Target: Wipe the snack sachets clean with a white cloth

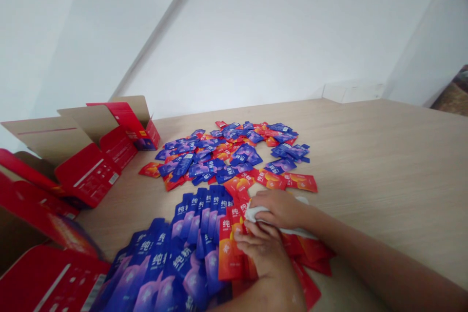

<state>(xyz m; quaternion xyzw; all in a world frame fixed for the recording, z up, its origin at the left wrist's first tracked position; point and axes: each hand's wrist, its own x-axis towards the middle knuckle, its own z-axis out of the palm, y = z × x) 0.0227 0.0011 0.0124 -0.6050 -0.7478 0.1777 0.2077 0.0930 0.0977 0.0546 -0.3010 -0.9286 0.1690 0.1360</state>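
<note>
My right hand (283, 208) is closed around a crumpled white cloth or tissue (256, 212), part of which also shows beneath the wrist. Just in front of it, my left hand (260, 249) lies over a group of orange-red sachets (230, 253), fingers apart and touching their surface. More red sachets (310, 253) stick out under my right forearm. To the left, overlapping rows of blue-purple sachets (183, 273) with white characters lie close against the red ones. The tips of some fingers are hard to make out.
A loose heap of mixed blue and red sachets (223, 153) spreads across the table (373, 156) beyond my hands. Several open red cardboard boxes (89, 175) stand along the left side. A white box-like object (353, 91) sits at the back against the wall.
</note>
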